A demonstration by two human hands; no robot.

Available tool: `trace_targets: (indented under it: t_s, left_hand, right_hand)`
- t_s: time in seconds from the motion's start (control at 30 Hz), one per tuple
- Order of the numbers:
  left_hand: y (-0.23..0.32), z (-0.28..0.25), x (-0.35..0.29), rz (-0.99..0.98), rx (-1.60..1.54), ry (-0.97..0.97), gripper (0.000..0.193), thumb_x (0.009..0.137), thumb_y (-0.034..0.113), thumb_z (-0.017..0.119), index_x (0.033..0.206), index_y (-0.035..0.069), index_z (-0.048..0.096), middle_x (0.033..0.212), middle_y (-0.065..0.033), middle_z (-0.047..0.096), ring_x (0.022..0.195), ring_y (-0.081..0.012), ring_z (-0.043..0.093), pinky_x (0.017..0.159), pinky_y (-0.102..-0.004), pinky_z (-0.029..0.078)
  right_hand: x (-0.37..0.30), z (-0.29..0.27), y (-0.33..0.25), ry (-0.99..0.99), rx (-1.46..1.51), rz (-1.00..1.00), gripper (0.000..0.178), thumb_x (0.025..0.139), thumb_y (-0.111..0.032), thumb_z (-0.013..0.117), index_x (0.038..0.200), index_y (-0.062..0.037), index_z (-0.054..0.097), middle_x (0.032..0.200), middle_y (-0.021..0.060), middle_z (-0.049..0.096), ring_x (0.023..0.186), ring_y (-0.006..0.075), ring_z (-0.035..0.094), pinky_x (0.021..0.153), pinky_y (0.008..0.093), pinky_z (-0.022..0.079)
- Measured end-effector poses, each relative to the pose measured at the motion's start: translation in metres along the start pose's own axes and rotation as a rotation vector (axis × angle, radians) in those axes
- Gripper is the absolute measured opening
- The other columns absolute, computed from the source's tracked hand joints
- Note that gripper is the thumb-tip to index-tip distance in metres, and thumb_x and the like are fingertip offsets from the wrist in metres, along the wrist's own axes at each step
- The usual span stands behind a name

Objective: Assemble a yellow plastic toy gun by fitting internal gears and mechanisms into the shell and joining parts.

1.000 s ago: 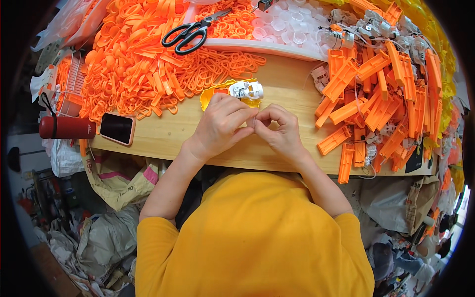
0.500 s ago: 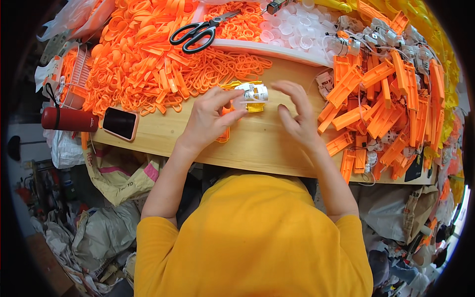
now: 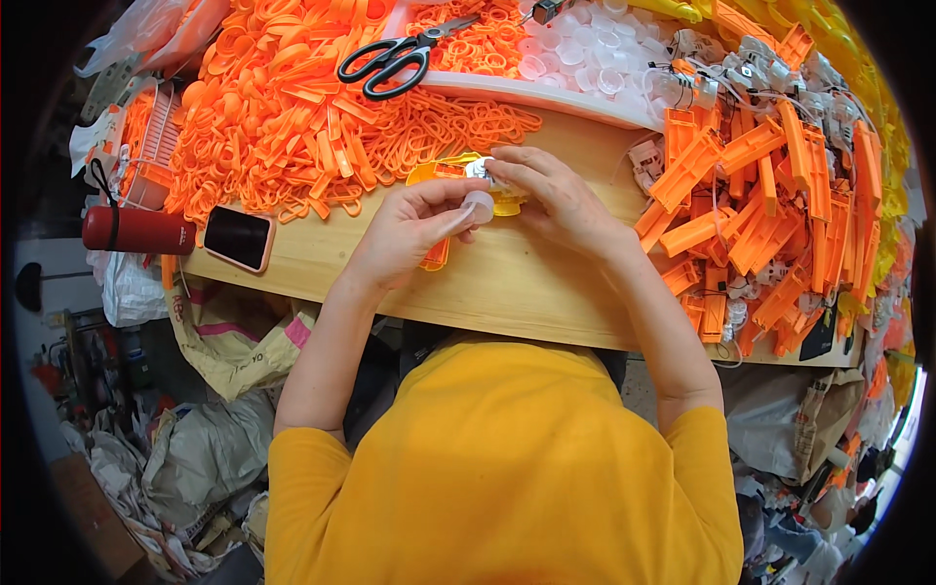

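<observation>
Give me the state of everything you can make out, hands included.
left hand: pinching the clear cap
right hand: over the white part
white part: partly hidden by the right hand
yellow shell: on the table, partly covered
scissors: lying down, unheld
phone: face up, dark
red bottle: on its side
tray: loaded

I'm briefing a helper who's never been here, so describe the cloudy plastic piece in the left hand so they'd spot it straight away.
Find the wooden table, then the left hand over it. That hand pinches a small, round, translucent cap. Similar pale pieces lie in the white tray beyond, but this one is held apart.
</observation>
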State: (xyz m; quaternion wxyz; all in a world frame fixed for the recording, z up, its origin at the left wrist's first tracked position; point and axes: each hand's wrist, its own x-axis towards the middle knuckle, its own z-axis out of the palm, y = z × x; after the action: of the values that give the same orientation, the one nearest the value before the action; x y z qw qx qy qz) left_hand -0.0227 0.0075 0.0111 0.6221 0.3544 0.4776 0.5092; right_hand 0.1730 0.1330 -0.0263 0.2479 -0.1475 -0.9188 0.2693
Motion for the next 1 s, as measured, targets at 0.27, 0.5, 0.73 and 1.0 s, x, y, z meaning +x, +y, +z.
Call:
trace_targets:
  t_s: [0.27, 0.5, 0.73, 1.0]
  left_hand:
    - [0.004, 0.010, 0.016, 0.412, 0.780, 0.126, 0.028, 0.082, 0.007, 0.068, 0.110, 0.005, 0.065, 0.089, -0.0085, 0.066, 0.079, -0.0150, 0.063, 0.067, -0.0282, 0.049]
    - [-0.005, 0.010, 0.033, 0.734, 1.124, -0.005, 0.018, 0.075, 0.007, 0.070, 0.091, 0.007, 0.062, 0.088, -0.0093, 0.065, 0.082, -0.0283, 0.061, 0.073, -0.0381, 0.049]
    - [-0.003, 0.011, 0.032, 0.774, 1.153, 0.028, 0.020, 0.074, 0.005, 0.070, 0.091, 0.007, 0.061, 0.089, -0.0087, 0.064, 0.082, -0.0294, 0.061, 0.073, -0.0396, 0.048]
    - [0.007, 0.015, 0.035, 0.679, 1.217, -0.138, 0.017, 0.073, 0.002, 0.068, 0.089, 0.006, 0.066, 0.089, -0.0111, 0.065, 0.084, -0.0298, 0.062, 0.074, -0.0389, 0.050]
  right_hand:
    - [0.007, -0.003, 0.003, 0.023, 0.083, -0.030, 0.056, 0.068, 0.006, 0.071, 0.121, -0.0053, 0.057, 0.123, 0.0128, 0.059, 0.115, 0.0319, 0.055, 0.095, 0.0395, 0.047]
    - [0.010, -0.003, 0.006, 0.023, 0.141, -0.019, 0.052, 0.067, 0.006, 0.071, 0.117, -0.0040, 0.059, 0.123, 0.0126, 0.059, 0.116, 0.0322, 0.054, 0.098, 0.0401, 0.045]
    - [0.010, -0.003, 0.007, 0.016, 0.121, -0.020, 0.057, 0.065, 0.008, 0.070, 0.119, -0.0049, 0.059, 0.123, 0.0130, 0.059, 0.117, 0.0317, 0.054, 0.099, 0.0402, 0.044]
    - [0.011, -0.003, 0.005, 0.067, 0.111, -0.075, 0.050, 0.063, 0.010, 0.065, 0.111, -0.0029, 0.062, 0.114, 0.0148, 0.063, 0.108, 0.0325, 0.058, 0.092, 0.0408, 0.047]
